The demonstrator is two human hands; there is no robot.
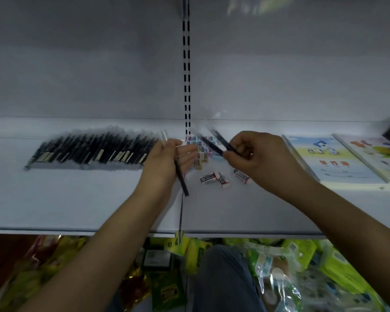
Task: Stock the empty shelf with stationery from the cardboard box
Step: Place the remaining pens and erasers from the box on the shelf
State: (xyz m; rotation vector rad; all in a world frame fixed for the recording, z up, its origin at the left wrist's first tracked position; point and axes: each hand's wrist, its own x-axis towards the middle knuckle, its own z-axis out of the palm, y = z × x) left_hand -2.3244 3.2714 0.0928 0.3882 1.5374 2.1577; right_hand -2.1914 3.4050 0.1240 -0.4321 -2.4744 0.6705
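Holding one dark slender pen (181, 176) upright-tilted in curled fingers, the left hand (167, 163) hovers just right of the long row of dark pens (92, 149) lying side by side on the white metal shelf (77, 199), probably so the pen can join the row's end. The right hand (254, 156) pinches two or so further dark pens (214, 144), blurred, above the scattered small erasers (208, 163), seemingly as reserve stock. Pale illustrated booklets (333, 158) lie flat at the shelf's right, green and yellow packaged goods (279, 266) crowd the level below, and the cardboard box is not in view.
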